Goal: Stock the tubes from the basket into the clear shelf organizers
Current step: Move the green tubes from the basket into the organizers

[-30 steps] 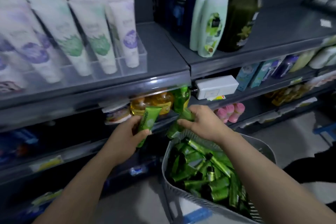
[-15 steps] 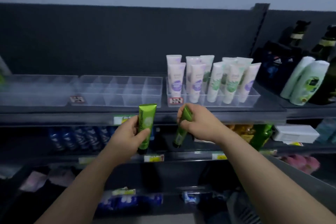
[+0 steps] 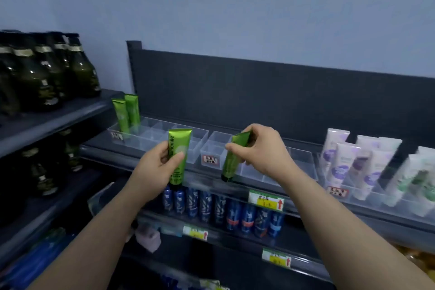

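A person faces a shop shelf, holding one green tube in each hand. The left hand [image 3: 153, 169] wraps its fingers behind an upright tube [image 3: 179, 155], thumb pressed across the front, cap pointing down. The right hand [image 3: 261, 150] pinches a second tube [image 3: 233, 156] near its flat crimped end, so it hangs tilted, cap down. Both tubes are just in front of the clear organizers [image 3: 200, 147], not yet inside. Two matching tubes [image 3: 127, 113] stand in the far left compartments. The basket is out of view. The tubes look light, glossy and soft-walled; gripping the stiff crimped end likely avoids squeezing.
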